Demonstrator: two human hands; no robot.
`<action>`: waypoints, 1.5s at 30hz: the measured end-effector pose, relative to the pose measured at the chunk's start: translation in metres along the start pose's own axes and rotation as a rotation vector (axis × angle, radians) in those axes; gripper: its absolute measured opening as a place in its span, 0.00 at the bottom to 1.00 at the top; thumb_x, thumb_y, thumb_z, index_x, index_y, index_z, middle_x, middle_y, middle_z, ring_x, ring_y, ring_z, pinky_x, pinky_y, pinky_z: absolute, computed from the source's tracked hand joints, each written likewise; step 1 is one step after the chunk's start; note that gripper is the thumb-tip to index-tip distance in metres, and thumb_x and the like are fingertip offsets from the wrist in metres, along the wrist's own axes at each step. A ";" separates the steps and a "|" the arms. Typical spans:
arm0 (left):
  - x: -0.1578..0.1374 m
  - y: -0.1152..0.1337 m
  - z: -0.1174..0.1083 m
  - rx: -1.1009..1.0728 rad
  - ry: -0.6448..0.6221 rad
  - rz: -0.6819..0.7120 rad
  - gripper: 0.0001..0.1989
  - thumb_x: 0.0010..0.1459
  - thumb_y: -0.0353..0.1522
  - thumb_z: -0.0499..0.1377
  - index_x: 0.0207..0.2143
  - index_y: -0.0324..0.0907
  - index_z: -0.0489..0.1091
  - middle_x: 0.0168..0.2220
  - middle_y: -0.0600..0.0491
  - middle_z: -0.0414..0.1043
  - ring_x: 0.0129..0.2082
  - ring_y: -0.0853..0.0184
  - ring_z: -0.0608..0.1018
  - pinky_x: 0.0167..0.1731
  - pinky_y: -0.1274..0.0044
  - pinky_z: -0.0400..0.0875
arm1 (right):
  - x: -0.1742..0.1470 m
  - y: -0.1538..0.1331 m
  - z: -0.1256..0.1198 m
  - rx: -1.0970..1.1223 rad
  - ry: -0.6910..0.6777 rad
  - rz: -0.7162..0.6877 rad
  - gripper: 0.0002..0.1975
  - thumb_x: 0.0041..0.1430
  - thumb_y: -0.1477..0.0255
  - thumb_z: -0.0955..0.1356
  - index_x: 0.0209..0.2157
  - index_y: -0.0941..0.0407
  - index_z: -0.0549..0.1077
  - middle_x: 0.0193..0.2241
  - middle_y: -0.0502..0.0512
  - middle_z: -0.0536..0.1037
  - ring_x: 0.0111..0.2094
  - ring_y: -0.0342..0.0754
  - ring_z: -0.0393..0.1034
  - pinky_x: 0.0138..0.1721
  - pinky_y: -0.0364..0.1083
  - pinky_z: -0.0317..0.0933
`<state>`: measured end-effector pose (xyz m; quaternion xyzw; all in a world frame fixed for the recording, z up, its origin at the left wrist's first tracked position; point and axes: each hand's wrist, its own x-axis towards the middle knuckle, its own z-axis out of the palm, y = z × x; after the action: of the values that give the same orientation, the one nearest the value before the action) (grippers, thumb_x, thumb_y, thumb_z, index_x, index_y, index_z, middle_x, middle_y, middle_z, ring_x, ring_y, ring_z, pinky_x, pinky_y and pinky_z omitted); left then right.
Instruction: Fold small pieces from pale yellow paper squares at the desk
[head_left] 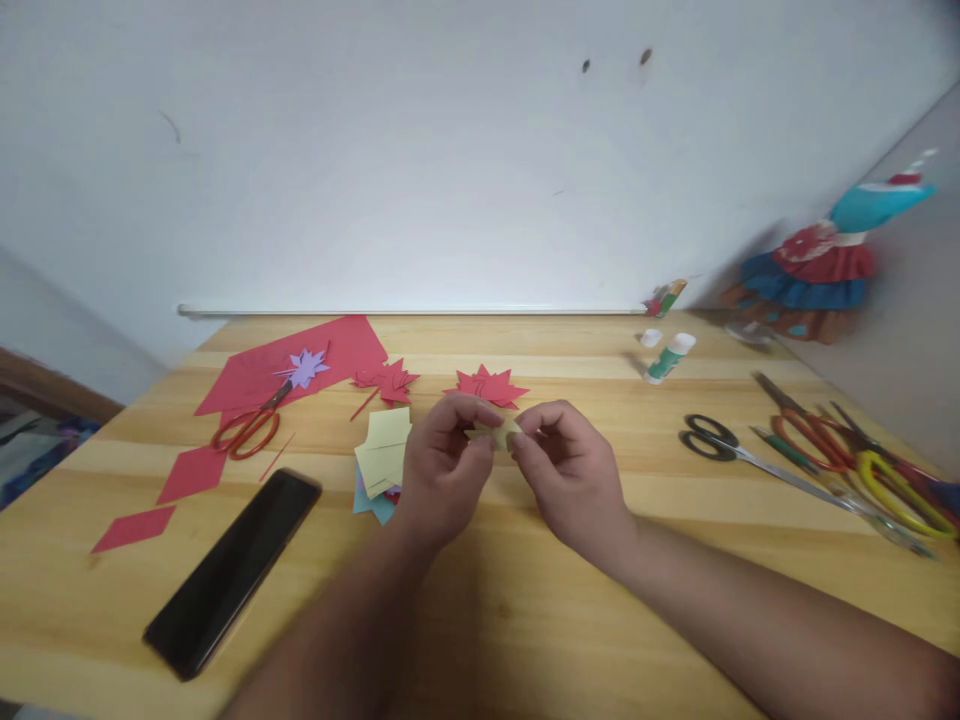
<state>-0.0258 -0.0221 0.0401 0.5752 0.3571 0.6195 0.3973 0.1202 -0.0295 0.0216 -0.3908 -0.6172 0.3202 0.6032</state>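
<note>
- I'm pinching a small yellow paper piece between both hands, left hand and right hand each gripping it.
- It's hovering just in front of the red paper leaf lying on the bench.

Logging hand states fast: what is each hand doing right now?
Left hand: closed, pinching the small yellow paper piece.
Right hand: closed, pinching the same piece from the other side.
</note>
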 end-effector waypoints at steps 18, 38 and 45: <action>0.000 0.000 0.004 0.038 0.098 -0.102 0.08 0.51 0.25 0.61 0.34 0.44 0.76 0.27 0.57 0.72 0.23 0.72 0.68 0.23 0.80 0.63 | 0.004 -0.004 -0.005 -0.248 -0.041 -0.240 0.10 0.60 0.82 0.68 0.37 0.51 0.74 0.30 0.49 0.76 0.31 0.46 0.72 0.34 0.46 0.67; -0.002 -0.004 0.002 0.070 0.045 -0.104 0.08 0.51 0.25 0.59 0.32 0.43 0.76 0.26 0.56 0.72 0.25 0.71 0.70 0.26 0.80 0.65 | 0.002 -0.006 -0.001 -0.092 -0.076 0.006 0.05 0.62 0.76 0.68 0.31 0.53 0.71 0.28 0.48 0.71 0.27 0.43 0.66 0.27 0.43 0.62; -0.004 -0.003 0.002 0.014 0.019 -0.074 0.09 0.52 0.24 0.58 0.32 0.43 0.75 0.25 0.57 0.72 0.24 0.72 0.70 0.26 0.79 0.65 | 0.003 -0.011 0.006 0.152 -0.016 0.304 0.08 0.58 0.68 0.72 0.30 0.53 0.70 0.22 0.45 0.69 0.21 0.41 0.62 0.22 0.41 0.56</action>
<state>-0.0235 -0.0244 0.0356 0.5584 0.3864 0.6072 0.4126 0.1130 -0.0315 0.0327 -0.4301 -0.5300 0.4565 0.5707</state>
